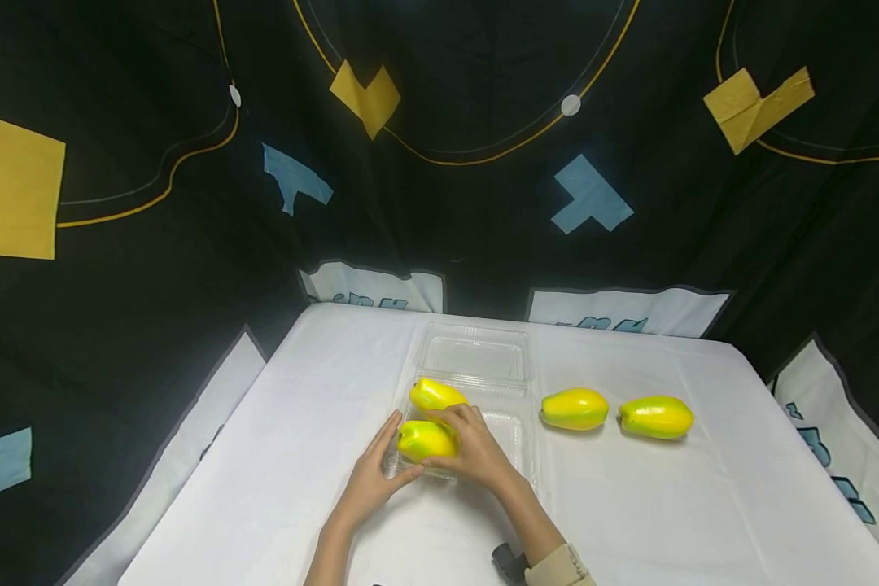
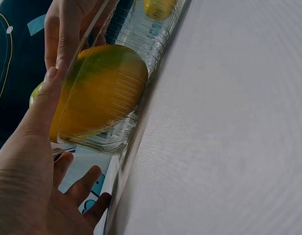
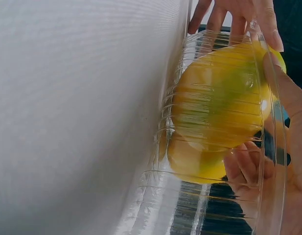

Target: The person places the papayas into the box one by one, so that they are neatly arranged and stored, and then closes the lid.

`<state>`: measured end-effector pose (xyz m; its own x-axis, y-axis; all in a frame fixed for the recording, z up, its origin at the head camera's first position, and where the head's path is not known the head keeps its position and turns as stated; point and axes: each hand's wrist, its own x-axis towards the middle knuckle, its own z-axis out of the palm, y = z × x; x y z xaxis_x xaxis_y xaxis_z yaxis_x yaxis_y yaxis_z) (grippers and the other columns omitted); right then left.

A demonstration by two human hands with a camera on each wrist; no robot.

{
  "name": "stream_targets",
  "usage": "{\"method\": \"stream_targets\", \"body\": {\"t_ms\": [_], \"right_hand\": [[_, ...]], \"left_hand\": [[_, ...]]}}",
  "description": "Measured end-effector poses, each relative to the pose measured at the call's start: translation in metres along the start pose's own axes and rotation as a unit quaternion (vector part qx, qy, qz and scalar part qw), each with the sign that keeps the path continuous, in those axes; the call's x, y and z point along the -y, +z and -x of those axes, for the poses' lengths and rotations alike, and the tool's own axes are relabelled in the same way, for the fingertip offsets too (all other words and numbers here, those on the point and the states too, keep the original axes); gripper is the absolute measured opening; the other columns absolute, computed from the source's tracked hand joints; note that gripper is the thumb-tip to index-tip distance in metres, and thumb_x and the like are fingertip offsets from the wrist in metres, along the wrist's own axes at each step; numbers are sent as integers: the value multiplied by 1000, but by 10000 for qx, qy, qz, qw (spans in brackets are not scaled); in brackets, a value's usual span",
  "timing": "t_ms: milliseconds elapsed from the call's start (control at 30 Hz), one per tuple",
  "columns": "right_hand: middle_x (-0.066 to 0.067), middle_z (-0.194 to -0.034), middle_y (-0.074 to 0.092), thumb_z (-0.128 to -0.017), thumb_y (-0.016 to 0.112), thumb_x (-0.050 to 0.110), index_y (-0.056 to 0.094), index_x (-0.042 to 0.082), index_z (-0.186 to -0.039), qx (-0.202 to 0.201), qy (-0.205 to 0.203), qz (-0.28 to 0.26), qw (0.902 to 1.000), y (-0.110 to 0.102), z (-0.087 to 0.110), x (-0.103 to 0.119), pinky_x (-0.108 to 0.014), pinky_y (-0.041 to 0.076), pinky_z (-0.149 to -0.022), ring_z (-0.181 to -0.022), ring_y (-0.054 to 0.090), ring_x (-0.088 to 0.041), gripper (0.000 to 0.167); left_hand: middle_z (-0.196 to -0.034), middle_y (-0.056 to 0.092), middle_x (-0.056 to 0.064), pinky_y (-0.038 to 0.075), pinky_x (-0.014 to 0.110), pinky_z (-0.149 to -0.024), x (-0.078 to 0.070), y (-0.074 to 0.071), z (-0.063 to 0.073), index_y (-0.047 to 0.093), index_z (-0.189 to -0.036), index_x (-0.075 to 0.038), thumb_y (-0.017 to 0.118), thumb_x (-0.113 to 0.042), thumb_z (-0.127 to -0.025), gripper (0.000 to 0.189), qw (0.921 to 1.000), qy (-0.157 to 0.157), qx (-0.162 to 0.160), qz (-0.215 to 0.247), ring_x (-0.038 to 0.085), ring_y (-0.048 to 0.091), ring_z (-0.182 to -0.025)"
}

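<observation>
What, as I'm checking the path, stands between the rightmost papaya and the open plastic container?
Between the rightmost papaya and the plastic container lies another papaya on the table; beyond it stands the container's right wall. The open lid lies at the far side, out of the way.

No word can be read for sure. Blue letters with dark edges stand on white patches of the black cloth (image 1: 450, 220) — one far left patch (image 1: 417, 286), one far right patch (image 1: 674, 308), and one right side patch (image 1: 809, 382). The table (image 1: 630, 505) hides the bottoms of the far letters (image 1: 595, 323) — only their tops show. The right side letters (image 1: 815, 446) lean and look bent.
</observation>
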<state>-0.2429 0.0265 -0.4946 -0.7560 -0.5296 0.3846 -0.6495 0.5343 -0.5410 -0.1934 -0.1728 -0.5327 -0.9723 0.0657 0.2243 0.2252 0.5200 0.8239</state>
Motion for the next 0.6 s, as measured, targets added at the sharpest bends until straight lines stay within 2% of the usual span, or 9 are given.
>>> {"method": "stream_targets", "body": {"t_ms": [300, 467, 600], "right_hand": [[1, -116, 52, -69, 78, 43, 58, 15, -124, -93, 10, -209, 9997, -13, 1, 0, -34, 47, -88, -103, 41, -13, 66], [1, -122, 51, -69, 78, 43, 57, 18, -126, -211, 114, -296, 9993, -31, -2, -2, -39, 45, -93, -110, 41, -15, 66], [3, -123, 52, -68, 80, 40, 57, 24, -126, -465, 263, -318, 9981, -51, -2, -8, -45, 44, -93, -113, 43, -15, 64]], "left_hand": [[-152, 19, 3, 20, 65, -101, 1, -1, 1, 23, -148, -20, 71, -45, -78, 88, 10000, 84, 39, 21, 30, 19, -137], [-152, 20, 3, 20, 65, -101, 0, -1, 1, 24, -147, -21, 71, -45, -77, 87, 10000, 46, 11, 1, 30, 20, -136], [-152, 20, 2, 19, 63, -102, 0, 0, 0, 24, -147, -22, 71, -46, -77, 88, 10000, -4, 1, 24, 29, 20, -137]]}}
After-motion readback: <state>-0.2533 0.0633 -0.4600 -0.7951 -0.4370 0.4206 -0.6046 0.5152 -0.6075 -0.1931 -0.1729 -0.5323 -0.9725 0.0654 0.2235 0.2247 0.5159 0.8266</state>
